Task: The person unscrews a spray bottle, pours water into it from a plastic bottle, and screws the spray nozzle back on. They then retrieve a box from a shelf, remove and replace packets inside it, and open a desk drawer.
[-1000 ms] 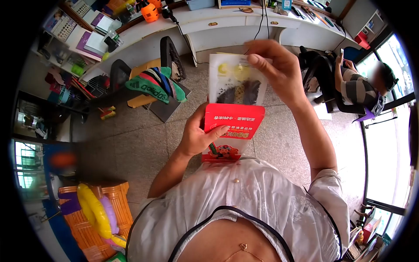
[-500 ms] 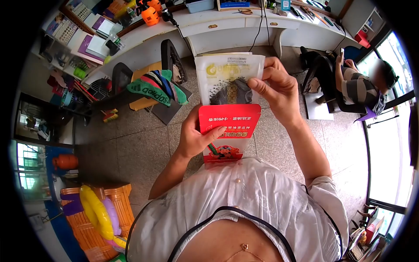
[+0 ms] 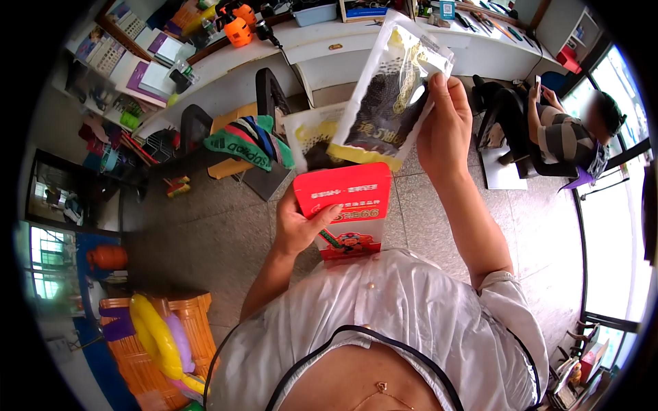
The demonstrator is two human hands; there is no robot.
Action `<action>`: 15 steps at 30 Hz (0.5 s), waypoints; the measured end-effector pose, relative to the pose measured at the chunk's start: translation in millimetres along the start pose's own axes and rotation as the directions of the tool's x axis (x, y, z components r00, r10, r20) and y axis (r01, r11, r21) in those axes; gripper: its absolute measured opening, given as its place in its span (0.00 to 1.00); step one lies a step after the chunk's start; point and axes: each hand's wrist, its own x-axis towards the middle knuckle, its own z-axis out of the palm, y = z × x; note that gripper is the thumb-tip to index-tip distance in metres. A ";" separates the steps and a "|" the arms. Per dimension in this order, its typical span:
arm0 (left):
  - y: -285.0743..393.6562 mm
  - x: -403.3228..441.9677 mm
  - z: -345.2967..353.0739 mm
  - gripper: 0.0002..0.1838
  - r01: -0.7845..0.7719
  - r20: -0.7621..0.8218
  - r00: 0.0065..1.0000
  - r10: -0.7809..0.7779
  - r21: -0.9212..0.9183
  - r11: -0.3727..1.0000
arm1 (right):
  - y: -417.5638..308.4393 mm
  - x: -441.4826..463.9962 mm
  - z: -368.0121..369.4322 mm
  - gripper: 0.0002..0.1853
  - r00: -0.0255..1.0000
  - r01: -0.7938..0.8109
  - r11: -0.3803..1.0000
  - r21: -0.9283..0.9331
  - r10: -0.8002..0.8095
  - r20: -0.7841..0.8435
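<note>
My left hand (image 3: pixel 299 222) is wrapped round a red and white packet (image 3: pixel 349 205), its thumb across the front, close to my shirt. Behind the red top edge a clear and yellow sachet with dark contents (image 3: pixel 315 140) sticks up. My right hand (image 3: pixel 445 127) pinches the right edge of a second clear sachet (image 3: pixel 387 96), which shows dark contents, yellow print and a yellow lower band. That sachet is tilted above the red packet, with its lower end near the packet's top edge and overlapping the first sachet.
A black chair with a green towel (image 3: pixel 243 144) stands at the left, before a long white counter (image 3: pixel 315 51). To the right a seated person (image 3: pixel 565 130) holds a phone. A wooden seat (image 3: pixel 137 363) with yellow inflatables is at the lower left.
My right hand has raised one sachet up out of the red packet and tilted it, uncovering another sachet behind. My left hand and the packet have shifted slightly left.
</note>
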 end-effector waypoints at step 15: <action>-11.1 -17.3 -46.1 0.16 0.019 -0.137 0.991 -0.012 0.051 0.999 | 21.0 0.0 -13.9 0.08 0.998 -0.008 0.999 0.034 0.010 -0.064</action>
